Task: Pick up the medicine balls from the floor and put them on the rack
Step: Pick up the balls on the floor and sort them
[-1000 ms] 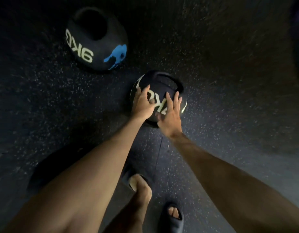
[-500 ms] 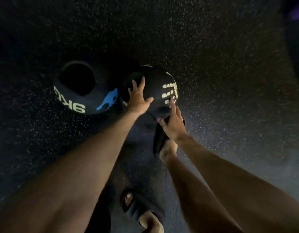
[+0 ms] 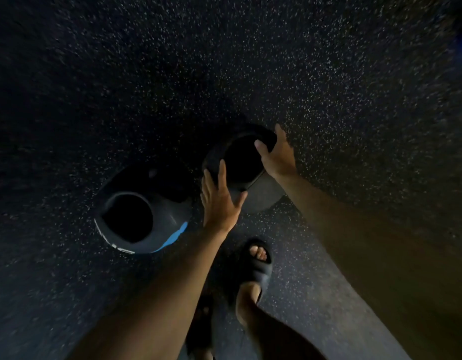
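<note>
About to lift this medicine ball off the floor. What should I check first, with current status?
1. Hold of the right grip on the held ball: ok, thumb hooked over its handle rim.
2. Support from the left grip: ok, straight fingers press its side.
3. Lift off the floor: cannot tell, too dark.
4. Clearance from the blue-marked ball: cannot tell, it lies close beside the left grip.
5. Clearance from the sandalled foot: not ok, it stands near, just below the held ball in the picture.
6. Sight of the rack: not ok, out of view.

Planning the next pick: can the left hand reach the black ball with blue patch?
Probably yes: the blue-patched black ball lies beside the left hand, nothing between; that hand presses the other ball.
</note>
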{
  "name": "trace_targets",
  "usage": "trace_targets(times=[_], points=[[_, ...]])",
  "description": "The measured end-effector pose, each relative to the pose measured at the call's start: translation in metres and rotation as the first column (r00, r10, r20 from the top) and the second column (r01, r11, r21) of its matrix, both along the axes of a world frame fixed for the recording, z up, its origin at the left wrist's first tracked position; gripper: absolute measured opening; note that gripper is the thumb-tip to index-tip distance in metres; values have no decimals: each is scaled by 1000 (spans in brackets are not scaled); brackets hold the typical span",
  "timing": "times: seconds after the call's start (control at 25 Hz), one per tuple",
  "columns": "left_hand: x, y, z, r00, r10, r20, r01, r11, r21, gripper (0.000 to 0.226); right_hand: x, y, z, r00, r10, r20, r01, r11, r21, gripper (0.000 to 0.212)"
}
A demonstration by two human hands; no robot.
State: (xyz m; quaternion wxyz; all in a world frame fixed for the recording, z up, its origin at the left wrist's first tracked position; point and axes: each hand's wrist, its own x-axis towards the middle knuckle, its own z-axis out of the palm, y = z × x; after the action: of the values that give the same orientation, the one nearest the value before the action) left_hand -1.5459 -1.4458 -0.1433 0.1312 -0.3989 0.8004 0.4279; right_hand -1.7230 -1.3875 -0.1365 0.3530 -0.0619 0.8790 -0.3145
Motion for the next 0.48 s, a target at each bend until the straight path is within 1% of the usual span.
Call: trace_targets(times=[0.04,0.12,0.2,0.24,0.28,0.36,0.44,0.48], points=[[-19,-7,-1,999,-31,12,30,999,38,99,-14,-2,4,999,-18,-51,15,999,-43,72],[-64,-22,-2,994,-95,49,93,995,46,103,-26,4,5,982,-110,-153,100,992,-71,58],[-111,-35,-1,990,-108,87,105,994,38,98,-23,18,-5,957,-205,-205,197,979,-59,55],[-135,-43,0,991,-90,96,87,996,34,92,-19,25,-10,951,-240,-194,236,971,-45,57],[-163,-56,-1,994,-50,98,47,998,37,86,-16,27,-16,950,-273,-149,272,962,-30,61],[-214,-94,-3,992,62,111,-69,996,58,76,-13,16,-22,957,-290,-18,289,957,-28,69],[-247,-138,-7,984,148,103,-147,989,-15,68,-23,-20,-21,966,-254,44,255,966,-30,78],[-251,-153,-7,987,144,65,-140,988,-63,65,-36,-45,-20,965,-259,51,259,966,-10,83]])
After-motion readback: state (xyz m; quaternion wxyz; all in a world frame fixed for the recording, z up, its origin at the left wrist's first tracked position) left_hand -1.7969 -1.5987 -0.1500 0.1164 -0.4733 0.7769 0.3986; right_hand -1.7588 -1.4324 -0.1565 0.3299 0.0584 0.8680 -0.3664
